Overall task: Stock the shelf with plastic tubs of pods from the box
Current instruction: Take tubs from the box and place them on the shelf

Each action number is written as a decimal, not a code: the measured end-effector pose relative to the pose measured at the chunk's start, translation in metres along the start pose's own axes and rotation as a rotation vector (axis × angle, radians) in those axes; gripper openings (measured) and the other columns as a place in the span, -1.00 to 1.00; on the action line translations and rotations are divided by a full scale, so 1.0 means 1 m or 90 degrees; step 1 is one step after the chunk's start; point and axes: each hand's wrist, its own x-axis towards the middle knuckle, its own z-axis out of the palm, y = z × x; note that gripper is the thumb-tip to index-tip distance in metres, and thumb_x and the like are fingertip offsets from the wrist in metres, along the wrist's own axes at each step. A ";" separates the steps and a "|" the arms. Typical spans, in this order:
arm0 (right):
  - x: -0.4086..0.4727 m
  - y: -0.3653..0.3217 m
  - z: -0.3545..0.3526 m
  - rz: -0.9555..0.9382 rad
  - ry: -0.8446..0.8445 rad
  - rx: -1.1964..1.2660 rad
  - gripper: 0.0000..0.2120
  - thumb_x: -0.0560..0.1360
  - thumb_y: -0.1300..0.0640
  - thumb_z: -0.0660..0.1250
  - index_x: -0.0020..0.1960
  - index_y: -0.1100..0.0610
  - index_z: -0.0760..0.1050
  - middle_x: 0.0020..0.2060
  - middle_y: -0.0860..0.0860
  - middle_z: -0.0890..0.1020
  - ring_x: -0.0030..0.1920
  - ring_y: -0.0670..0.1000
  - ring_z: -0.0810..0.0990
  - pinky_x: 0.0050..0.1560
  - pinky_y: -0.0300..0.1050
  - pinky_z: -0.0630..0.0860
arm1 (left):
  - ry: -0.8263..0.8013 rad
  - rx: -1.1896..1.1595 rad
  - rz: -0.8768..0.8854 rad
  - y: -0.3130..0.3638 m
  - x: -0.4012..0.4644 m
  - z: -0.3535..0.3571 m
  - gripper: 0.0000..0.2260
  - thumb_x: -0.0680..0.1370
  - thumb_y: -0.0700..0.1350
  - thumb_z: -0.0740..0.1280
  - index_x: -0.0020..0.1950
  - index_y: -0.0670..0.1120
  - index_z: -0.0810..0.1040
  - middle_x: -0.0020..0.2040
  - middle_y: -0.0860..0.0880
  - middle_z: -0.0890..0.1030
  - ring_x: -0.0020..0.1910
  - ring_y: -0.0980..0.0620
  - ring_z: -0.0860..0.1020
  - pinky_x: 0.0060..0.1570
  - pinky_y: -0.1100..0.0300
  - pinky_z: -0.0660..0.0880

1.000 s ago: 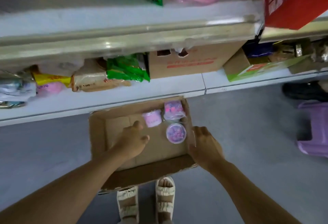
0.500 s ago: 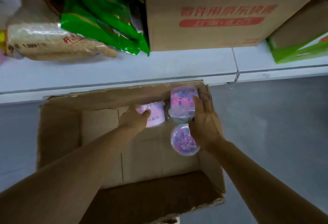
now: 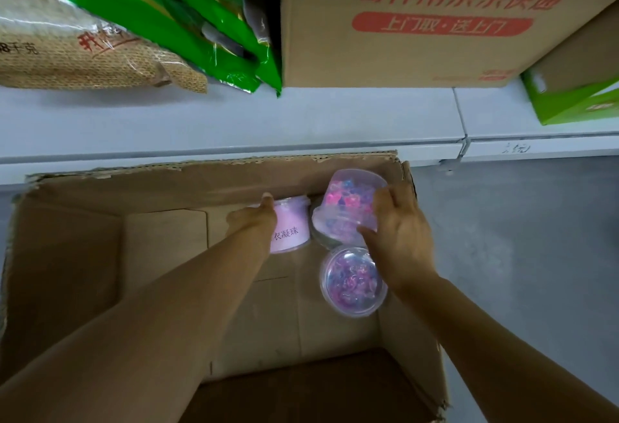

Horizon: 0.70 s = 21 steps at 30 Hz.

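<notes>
An open cardboard box [image 3: 67,255] sits on the floor in front of the white bottom shelf [image 3: 234,121]. Three clear plastic tubs of pink and purple pods are at its far right. My left hand [image 3: 254,221] grips the labelled tub [image 3: 291,230] lying on its side. My right hand [image 3: 398,235] holds the tilted tub [image 3: 348,211], fingers curled round its right side. A third tub [image 3: 351,282] stands upright just in front, partly under my right wrist.
On the shelf stand a large brown carton with red print [image 3: 418,21], green bags [image 3: 174,27], a tan woven sack [image 3: 77,57] and a green box [image 3: 576,101]. Grey floor [image 3: 519,255] lies to the right of the box.
The camera has dropped closer to the box. Both hands reached in from the box's near part to the tubs; the right hand now lifts the tilted tub slightly.
</notes>
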 end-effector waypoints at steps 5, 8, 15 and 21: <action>-0.011 0.002 0.003 -0.007 0.007 0.011 -0.52 0.32 0.05 0.49 0.12 0.30 0.48 0.09 0.26 0.52 -0.02 0.24 0.57 -0.19 -0.03 0.56 | -0.073 -0.005 -0.098 0.007 0.007 0.005 -0.35 0.51 0.32 0.13 0.34 -0.18 0.33 0.25 -0.23 0.44 0.19 -0.25 0.44 0.31 -0.19 0.26; -0.011 0.001 0.006 0.022 -0.047 0.027 -0.44 0.42 -0.05 0.38 0.27 0.26 0.37 0.35 0.24 0.33 0.30 0.24 0.39 0.15 0.07 0.49 | -0.158 0.020 -0.153 -0.001 0.008 0.001 -0.51 0.50 0.27 0.21 0.23 -0.06 0.32 0.24 -0.26 0.43 0.22 -0.27 0.42 0.20 -0.21 0.32; -0.011 -0.002 0.001 0.141 -0.148 0.117 -0.24 0.35 -0.12 0.45 0.36 0.14 0.15 0.30 0.11 0.33 0.29 0.12 0.38 0.21 0.00 0.45 | -0.193 -0.109 -0.132 -0.023 -0.002 -0.003 -0.47 0.46 0.14 0.32 0.31 -0.09 0.30 0.05 -0.20 0.53 -0.16 -0.18 0.53 -0.11 -0.05 0.50; -0.027 -0.020 -0.015 0.195 -0.163 0.180 -0.30 0.43 -0.11 0.36 0.44 0.02 0.12 0.32 0.13 0.35 0.28 0.17 0.38 0.17 0.05 0.42 | -0.069 -0.119 -0.003 -0.043 -0.027 -0.037 -0.39 0.47 0.04 0.38 0.37 -0.13 0.15 0.08 -0.14 0.46 -0.08 -0.06 0.49 -0.27 0.13 0.47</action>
